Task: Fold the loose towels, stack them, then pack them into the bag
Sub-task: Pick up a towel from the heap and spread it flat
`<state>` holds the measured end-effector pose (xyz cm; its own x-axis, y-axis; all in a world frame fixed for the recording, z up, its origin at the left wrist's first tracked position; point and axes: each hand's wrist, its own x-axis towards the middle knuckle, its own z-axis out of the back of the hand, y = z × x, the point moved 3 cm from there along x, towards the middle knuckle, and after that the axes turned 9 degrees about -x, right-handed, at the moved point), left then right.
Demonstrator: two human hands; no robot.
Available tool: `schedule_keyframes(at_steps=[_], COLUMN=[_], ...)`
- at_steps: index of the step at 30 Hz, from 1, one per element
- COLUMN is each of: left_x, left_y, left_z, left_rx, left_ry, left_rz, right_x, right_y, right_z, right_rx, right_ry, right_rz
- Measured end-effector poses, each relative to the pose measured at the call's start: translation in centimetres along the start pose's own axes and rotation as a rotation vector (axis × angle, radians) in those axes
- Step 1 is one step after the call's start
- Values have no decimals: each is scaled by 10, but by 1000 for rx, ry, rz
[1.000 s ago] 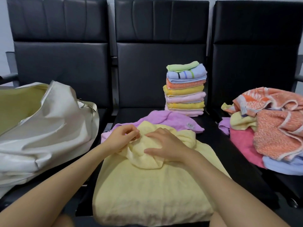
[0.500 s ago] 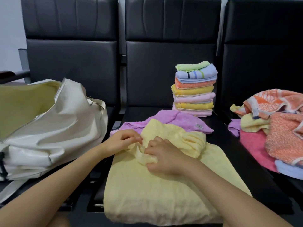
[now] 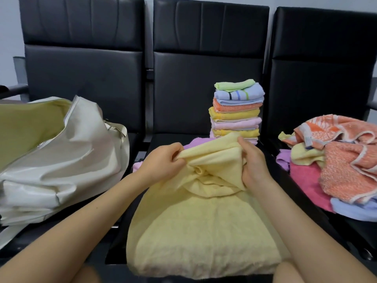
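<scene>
Here, both hands grip 1 pale yellow towel [image 3: 204, 231].
Left hand [image 3: 161, 162] and right hand [image 3: 254, 164] pinch its bunched edge; lifting carelessly could topple the folded stack [image 3: 236, 111].

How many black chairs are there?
3, side by side: the left chair holds the bag, the middle chair the towel stack, the right chair loose towels.

Left hand [image 3: 163, 162] and right hand [image 3: 254, 166] (forearms converging) each pinch the yellow towel [image 3: 204, 221].
</scene>
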<state>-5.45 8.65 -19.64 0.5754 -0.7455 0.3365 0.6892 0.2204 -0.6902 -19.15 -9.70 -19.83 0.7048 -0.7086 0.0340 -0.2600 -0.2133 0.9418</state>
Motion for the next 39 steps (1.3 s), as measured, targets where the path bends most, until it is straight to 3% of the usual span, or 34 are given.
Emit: schedule_keyframes(at_steps=[6, 9, 15, 19, 21, 23, 25, 28, 32, 36, 39], left_x=[15, 18, 36, 66, 87, 108, 120, 116, 73, 11, -20], left_y=[12, 6, 7, 21, 37, 51, 60, 58, 22, -21, -40], left_z=[-10, -16, -7, 6, 10, 9, 3, -15, -44, -53, -57], left_rx=[-156, -454, -832, -969, -872, -586, -357, -255, -188, -107, 6], left_ry=[203, 268, -29, -255, -433, -529, -501, -452, -281, -104, 139], left_rz=[185, 169, 213, 320, 372, 368, 392, 462, 276, 54, -5], right_x=[19, 28, 52, 84, 104, 122, 133, 124, 85, 26, -7], right_y=[21, 27, 13, 9, 9, 6, -3, -12, -18, -11, -7], right_z=[31, 55, 88, 93, 90, 90, 89, 86, 71, 54, 42], right_rx=[180, 288, 276, 68, -169, -355, -503, -789, -938, -931, -968], right_ry=[-197, -265, -371, -416, -449, -466, -467, -489, -493, -498, -394], right_rz=[1, 23, -13, -52, -94, -154, -227, -136, 81, 322, 371])
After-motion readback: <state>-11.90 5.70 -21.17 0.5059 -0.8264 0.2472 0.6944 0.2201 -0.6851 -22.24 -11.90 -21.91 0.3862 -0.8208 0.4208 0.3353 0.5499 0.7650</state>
